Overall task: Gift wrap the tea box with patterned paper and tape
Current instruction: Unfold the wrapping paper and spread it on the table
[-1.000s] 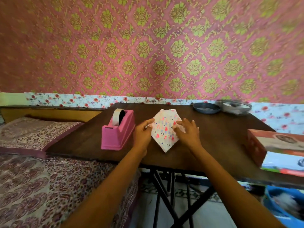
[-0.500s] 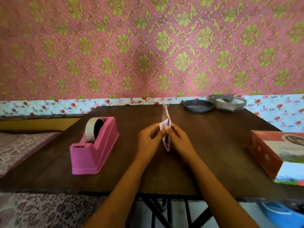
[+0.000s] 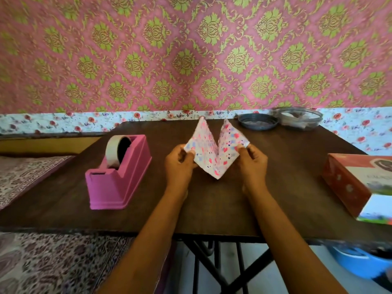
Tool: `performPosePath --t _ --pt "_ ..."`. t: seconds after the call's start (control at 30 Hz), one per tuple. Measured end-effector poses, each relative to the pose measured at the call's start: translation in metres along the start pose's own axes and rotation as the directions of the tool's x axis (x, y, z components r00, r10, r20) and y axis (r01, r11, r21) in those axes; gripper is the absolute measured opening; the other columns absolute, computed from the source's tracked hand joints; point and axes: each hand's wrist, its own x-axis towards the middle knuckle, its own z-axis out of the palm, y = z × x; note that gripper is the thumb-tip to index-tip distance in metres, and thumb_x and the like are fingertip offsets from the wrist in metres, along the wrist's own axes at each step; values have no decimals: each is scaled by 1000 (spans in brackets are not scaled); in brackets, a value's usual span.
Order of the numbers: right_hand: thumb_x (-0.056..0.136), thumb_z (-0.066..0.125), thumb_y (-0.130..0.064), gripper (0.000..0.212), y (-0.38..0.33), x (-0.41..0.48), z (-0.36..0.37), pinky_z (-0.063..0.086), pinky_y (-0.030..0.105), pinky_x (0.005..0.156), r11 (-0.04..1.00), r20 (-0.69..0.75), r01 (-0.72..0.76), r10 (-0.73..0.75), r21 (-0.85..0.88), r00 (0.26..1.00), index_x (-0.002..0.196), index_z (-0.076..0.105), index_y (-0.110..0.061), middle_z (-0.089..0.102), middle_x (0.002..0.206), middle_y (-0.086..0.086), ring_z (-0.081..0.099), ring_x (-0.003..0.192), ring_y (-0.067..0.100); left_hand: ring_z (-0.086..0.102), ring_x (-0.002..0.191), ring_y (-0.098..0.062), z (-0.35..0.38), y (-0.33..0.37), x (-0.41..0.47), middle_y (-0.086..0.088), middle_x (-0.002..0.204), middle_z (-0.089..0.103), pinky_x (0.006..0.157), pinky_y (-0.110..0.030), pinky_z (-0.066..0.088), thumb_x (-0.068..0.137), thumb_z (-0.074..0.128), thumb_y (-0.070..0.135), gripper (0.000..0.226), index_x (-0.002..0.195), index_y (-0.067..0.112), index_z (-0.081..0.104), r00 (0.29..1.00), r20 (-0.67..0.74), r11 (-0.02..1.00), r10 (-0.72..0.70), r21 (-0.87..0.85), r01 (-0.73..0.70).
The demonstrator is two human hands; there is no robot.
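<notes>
- My left hand (image 3: 179,164) has its fingers curled, with the thumb and fingertips pinching the left outer corner of the patterned paper (image 3: 214,149).
- My right hand (image 3: 252,164) does the same on the other side: fingers curled, thumb on top, pinching the right outer corner.
- The paper hangs between my two hands. It is folded and parted like a half-open book, with two flaps spreading into a V away from me.
- It is white with pink, red and blue speckles. Its lower point faces me, between my wrists.
- I cannot tell whether that lower point touches the table (image 3: 212,211) or hangs just above it.
- The tea box (image 3: 352,183) lies on the table well off to the right of my right hand, near the table's edge. It is reddish with a printed picture, and neither hand touches it.
- The pink tape dispenser (image 3: 118,177) stands to the left of my left hand, apart from it. A tape roll (image 3: 115,148) sits upright in its cradle.
- Beyond my right hand, at the far edge of the table, lies a dark dish (image 3: 257,122). A clear container (image 3: 299,118) sits just beside it, further right.
- Past my fingertips rises a wall (image 3: 191,60) in pink with green medallions.
- Left of my left forearm, below table height, lies a patterned bedspread (image 3: 42,262).
- Below my right forearm, under the table's right corner, sits a blue tub (image 3: 358,264).
</notes>
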Motion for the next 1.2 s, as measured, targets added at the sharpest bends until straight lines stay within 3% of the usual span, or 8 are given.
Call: performPosePath --t 0.27,0.47,0.63,0.77,0.87,0.93,1.1,1.2 --pt "94 46 -10 10 -5 6 -14 49 24 66 917 -219 -149 242 369 945 103 48 -14 55 95 -2 55 77 6 55 108 -16 -5 -5 3 -5 124 50 71 -26 54 89 53 1 53 132 25 34 978 -198 996 -58 52 69" --pt "95 43 -9 33 -9 4 -19 45 20 70 955 -183 -173 220 241 958 128 44 -9 52 125 8 51 101 15 57 79 -6 -6 6 -2 2 104 56 60 -21 46 97 44 19 19 115 22 48 986 -110 991 -127 -61 121" --pt "96 43 -10 37 -12 -3 -19 45 20 71 967 -165 -180 210 179 964 132 40 -14 47 131 6 50 109 16 62 92 -13 -11 3 -2 1 112 60 66 -26 52 97 46 19 14 109 24 53 991 -91 995 -99 -41 95" --pt "86 59 -5 50 -11 -9 -18 42 36 95 931 -417 72 -227 -357 880 132 42 -10 42 134 16 46 119 27 61 90 -8 -9 10 -5 7 106 59 60 -24 50 93 51 9 29 118 23 51 995 -91 992 -48 -124 37" --pt "83 54 -9 27 -8 -15 -11 45 33 83 723 -170 462 -614 -513 771 109 56 -3 56 109 15 54 97 23 66 89 -14 -13 13 -8 5 103 64 66 -33 57 89 58 9 34 116 28 52 997 -76 979 -4 -205 -12" --pt "88 49 -22 21 -6 -24 -3 50 24 74 758 168 544 -521 -360 837 104 56 -12 56 101 0 55 84 3 69 90 -15 -15 12 -7 3 104 66 66 -34 58 86 62 9 34 113 29 54 1000 -12 966 5 -257 -8" --pt "96 42 -34 40 0 -29 4 37 1 90 943 520 270 -135 -192 843 134 38 -22 41 133 -10 43 115 -4 69 90 -14 -13 11 -6 6 92 72 75 -30 58 81 63 -2 35 103 23 57 984 162 956 78 -291 -28" --pt "86 51 -55 67 -3 -28 5 36 30 109 998 486 15 -43 61 873 139 38 -18 46 139 -1 44 128 12 69 85 -9 -11 8 -6 8 88 73 70 -23 57 79 64 -3 33 100 22 60 955 284 978 91 -208 -31"
